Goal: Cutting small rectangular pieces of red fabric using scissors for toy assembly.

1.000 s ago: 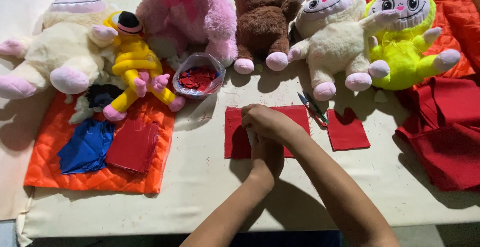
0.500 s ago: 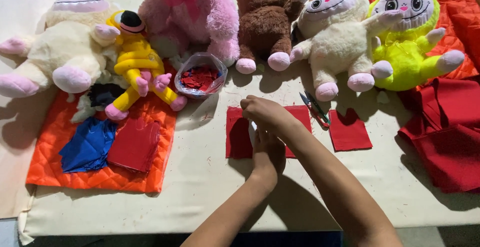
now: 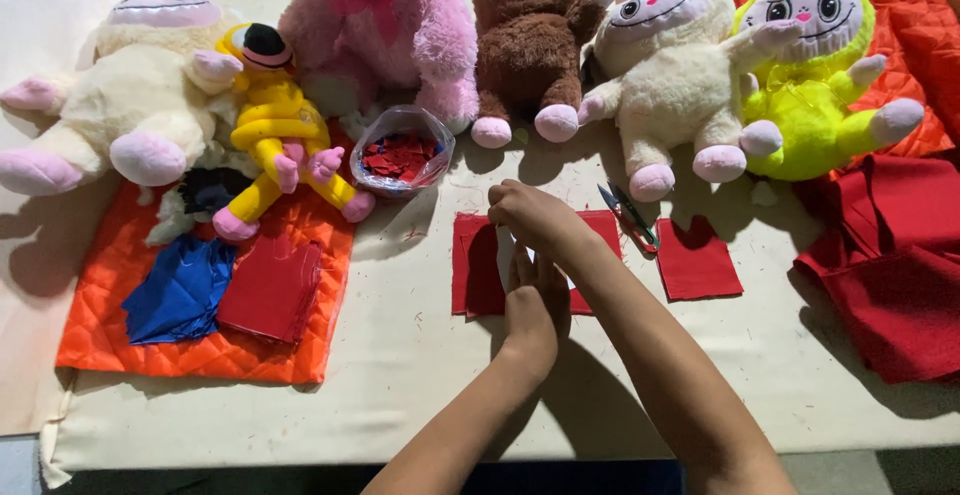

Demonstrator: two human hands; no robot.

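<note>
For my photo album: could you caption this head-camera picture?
Both hands, left hand and right hand, press a flat red felt square on a cream table before a row of plush toys.

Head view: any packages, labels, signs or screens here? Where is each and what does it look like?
Clear plastic bag: on the table in front of the pink plush toy, open and rounded, holding small red scraps with a few blue ones.
White slip: between both hands on the red fabric square; mostly hidden, so I cannot tell whether it is a label.
No signs or screens.
</note>
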